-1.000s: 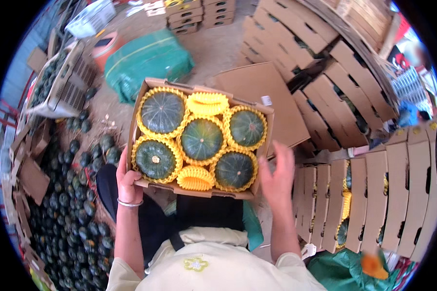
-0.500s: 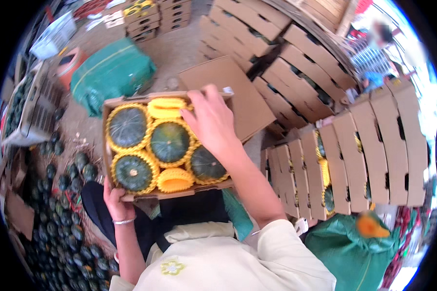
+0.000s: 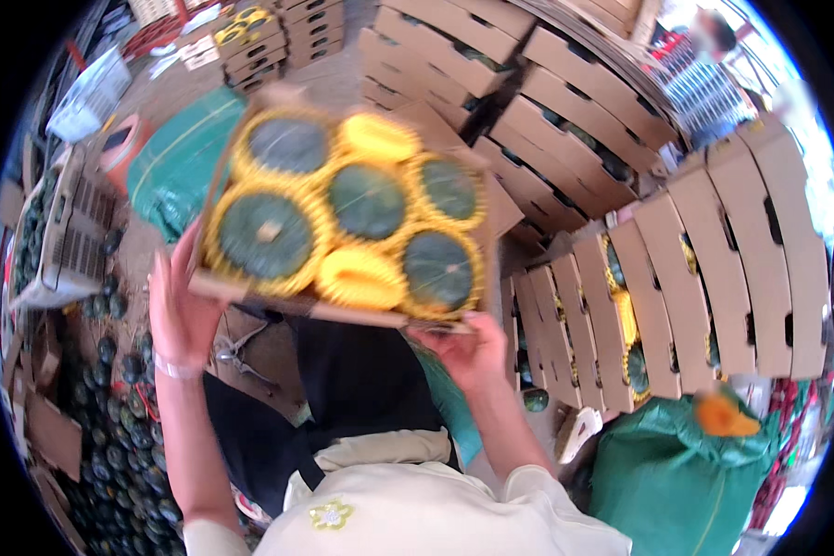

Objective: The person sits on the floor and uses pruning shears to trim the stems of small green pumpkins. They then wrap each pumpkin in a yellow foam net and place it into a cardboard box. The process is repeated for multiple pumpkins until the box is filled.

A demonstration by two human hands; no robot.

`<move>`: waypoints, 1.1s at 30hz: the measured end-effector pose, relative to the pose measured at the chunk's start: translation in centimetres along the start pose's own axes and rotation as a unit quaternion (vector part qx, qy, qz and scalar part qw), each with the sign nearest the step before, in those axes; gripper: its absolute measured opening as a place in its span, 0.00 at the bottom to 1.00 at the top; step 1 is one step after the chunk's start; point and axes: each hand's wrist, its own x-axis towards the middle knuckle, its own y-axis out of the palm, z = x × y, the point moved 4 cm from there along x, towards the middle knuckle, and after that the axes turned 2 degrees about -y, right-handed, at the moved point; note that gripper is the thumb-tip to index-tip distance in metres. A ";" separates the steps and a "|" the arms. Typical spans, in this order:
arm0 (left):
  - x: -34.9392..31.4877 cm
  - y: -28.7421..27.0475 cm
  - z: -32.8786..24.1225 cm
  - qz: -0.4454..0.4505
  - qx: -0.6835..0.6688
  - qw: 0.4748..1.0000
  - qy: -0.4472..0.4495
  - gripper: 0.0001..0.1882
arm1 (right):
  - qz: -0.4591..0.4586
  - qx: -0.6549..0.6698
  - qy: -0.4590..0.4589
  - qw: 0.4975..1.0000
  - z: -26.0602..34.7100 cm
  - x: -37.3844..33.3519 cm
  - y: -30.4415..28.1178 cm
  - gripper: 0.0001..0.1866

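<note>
I hold an open cardboard box (image 3: 250, 295) lifted up in front of me and tilted. Inside it lie several dark green squashes (image 3: 369, 200), each wrapped in yellow foam netting, with two empty yellow net sleeves (image 3: 360, 275) among them. My left hand (image 3: 181, 310) grips the box's left near corner from below. My right hand (image 3: 468, 350) holds the near edge at the right, fingers under the bottom. The picture is blurred by motion.
Rows of filled cardboard boxes (image 3: 704, 269) stand on edge at the right, more are stacked behind (image 3: 528, 74). Loose green squashes (image 3: 120, 445) cover the floor at the left. Green sacks lie at the back left (image 3: 181, 157) and lower right (image 3: 686, 482).
The box has been raised off my lap and tilted. My right hand left the squashes on top and went under the near right edge.
</note>
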 end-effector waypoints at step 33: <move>20.0 -2.7 0.9 -0.317 0.051 0.943 0.093 0.31 | -0.186 0.051 -0.095 0.977 6.2 -4.0 -6.8 0.24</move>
